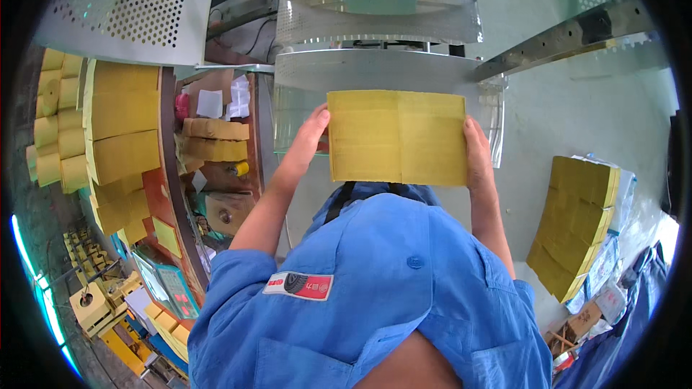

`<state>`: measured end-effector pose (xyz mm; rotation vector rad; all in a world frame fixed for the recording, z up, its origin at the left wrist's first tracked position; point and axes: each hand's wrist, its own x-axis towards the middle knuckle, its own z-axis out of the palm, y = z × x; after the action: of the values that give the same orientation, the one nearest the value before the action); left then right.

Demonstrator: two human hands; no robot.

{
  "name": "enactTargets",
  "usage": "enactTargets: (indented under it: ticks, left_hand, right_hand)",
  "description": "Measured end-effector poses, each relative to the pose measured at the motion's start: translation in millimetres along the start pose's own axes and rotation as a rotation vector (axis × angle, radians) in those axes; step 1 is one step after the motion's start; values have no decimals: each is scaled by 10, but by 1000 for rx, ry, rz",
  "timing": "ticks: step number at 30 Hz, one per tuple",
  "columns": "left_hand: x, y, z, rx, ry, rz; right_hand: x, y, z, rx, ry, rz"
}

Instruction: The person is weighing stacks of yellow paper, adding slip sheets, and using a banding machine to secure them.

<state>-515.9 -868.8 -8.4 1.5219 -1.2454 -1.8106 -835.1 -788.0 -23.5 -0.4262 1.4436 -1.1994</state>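
Observation:
A flat-topped yellow-brown cardboard piece [398,137], with a seam down its middle, is held level in front of my body. My left hand [311,133] grips its left edge, and my right hand [477,150] grips the right edge. Both thumbs show at the sides, while the other fingers are partly hidden. Just beyond the cardboard lies a grey metal machine bed [375,68] with clear plastic covers [432,18]. Whether the cardboard touches the bed, I cannot tell.
On the left, a brown workbench [167,194] carries cardboard stacks [126,130] and a teal-framed device [169,284]. Shelves beneath hold more cardboard [215,148] and a yellow roll [240,168]. A strapped cardboard stack [574,223] stands at right. A metal bar [566,36] juts in at upper right.

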Motion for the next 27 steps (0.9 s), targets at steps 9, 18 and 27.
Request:
enactTargets:
  ticks: [9,18,27]
  left_hand:
    - [-113,-363,-7,-284,-53,-165]
    - [-67,-193,68,-270,-121,-148]
    - [-77,-129,131,-248,-114,-154]
  right_hand:
    - [-38,-52,-46,128,143,191]
    - [26,-4,-126,237,-28,182]
    - [-22,48,-17,102,-57,136]
